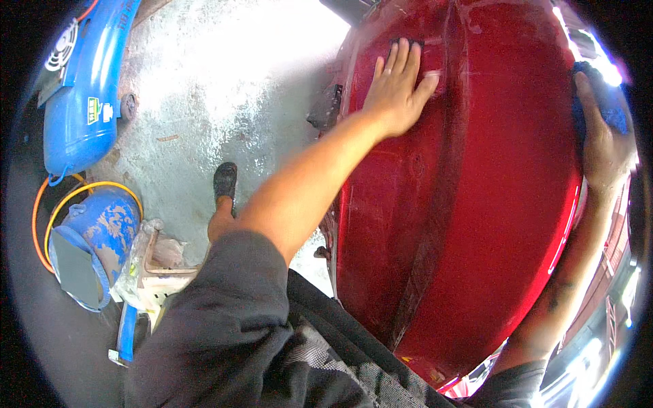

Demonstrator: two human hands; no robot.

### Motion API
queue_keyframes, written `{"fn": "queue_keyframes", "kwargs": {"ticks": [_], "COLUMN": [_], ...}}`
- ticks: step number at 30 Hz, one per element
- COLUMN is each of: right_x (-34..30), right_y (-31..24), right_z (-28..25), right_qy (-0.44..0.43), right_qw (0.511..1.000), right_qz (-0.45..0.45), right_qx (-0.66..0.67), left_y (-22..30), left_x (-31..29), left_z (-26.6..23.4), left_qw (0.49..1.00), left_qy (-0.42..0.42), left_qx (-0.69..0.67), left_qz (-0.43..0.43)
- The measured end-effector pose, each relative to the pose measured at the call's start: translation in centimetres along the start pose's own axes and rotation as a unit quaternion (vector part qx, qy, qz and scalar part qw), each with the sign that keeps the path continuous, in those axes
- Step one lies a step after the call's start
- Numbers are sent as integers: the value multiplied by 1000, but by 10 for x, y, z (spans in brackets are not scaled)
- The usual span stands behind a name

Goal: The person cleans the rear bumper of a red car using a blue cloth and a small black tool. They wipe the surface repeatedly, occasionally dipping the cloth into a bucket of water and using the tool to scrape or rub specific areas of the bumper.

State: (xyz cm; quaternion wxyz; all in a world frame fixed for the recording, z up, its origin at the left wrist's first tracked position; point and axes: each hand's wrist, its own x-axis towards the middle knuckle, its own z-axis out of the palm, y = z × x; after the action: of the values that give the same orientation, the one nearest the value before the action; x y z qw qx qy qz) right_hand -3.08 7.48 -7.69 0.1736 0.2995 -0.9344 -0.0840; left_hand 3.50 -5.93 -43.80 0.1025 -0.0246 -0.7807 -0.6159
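Observation:
A glossy red car body panel [503, 170] with a long raised crease fills the right half of the head view. My left hand [398, 88] lies on its upper part, fingers stretched and palm down. A small dark piece [416, 43] shows at those fingertips; its kind is unclear. At the panel's right edge, my right hand [605, 146] is closed around a blue sponge [615, 112] with a rough surface. Part of the sponge is hidden behind the fingers. Wet-looking streaks run along the crease.
A blue air compressor tank [81, 129] stands at the upper left. Below it are a worn blue drum [112, 221], an orange-yellow hose [102, 183] and a pale plastic-wrapped container [160, 272]. My shoe [225, 179] rests on the shiny grey floor [183, 102].

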Motion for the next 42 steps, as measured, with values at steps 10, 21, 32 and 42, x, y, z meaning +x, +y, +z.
{"fn": "queue_keyframes", "kwargs": {"ticks": [10,21,32,42], "right_x": [5,0,4,-9], "right_y": [19,11,-19,-26], "right_z": [-13,-1,-14,1], "right_qy": [-9,45,28,63], "right_qw": [931,998,968,991], "right_qz": [-223,-30,-168,101], "right_qx": [-290,-33,-184,59], "left_y": [8,36,59,43], "left_x": [5,-50,-92,-126], "left_z": [-5,8,7,8], "left_qw": [999,999,995,988], "left_qy": [-4,-36,-79,-122], "left_qx": [-28,-19,-48,-86], "left_qz": [-15,20,31,24]}}
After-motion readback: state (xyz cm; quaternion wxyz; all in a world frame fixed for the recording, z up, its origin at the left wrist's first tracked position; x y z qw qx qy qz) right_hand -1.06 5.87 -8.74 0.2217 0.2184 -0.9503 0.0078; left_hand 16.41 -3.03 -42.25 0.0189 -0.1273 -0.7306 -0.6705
